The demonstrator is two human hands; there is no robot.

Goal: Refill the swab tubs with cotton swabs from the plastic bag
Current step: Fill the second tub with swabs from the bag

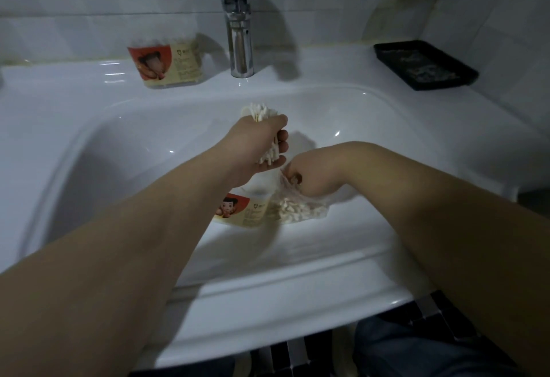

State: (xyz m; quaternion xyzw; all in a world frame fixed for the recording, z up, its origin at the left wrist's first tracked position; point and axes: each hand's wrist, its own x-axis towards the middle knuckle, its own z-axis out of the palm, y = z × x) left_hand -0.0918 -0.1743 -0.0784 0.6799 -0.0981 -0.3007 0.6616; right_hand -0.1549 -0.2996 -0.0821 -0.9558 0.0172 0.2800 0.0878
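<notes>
Using the faucet (238, 19) as the reference point. Just left of its base, on the back ledge of the sink (89, 144), sits the back tub (166, 65), upright, label facing out, and it looks pretty well stocked already

In front of the faucet, out over the basin, the left hand (262, 144) has its fingers wrapped tight round a bundle of swabs (260, 111), with cotton tips poking out both the top and the bottom of the fist. Further forward of the faucet, down in the basin and partly hidden under that wrist, is the front tub (238, 211). I can't see how full it is

Touching that tub on its right is the plastic bag (297, 207), loose swabs pooled in the bottom. The right hand (309, 174) is bent down at the wrist and pinching the bag's top, fingers bunched and mostly hidden by the film

Way off right of the faucet, on the ledge, there's a black tray (425, 65)

Handling-wise, swabs are super light and the stems are slick, so a loose grip will probably shed them into the basin. I'd grab the bundle mid-stem, all lined up, and squeeze evenly. The bag is floppy, so it's best held by the rim to keep the mouth open
</notes>
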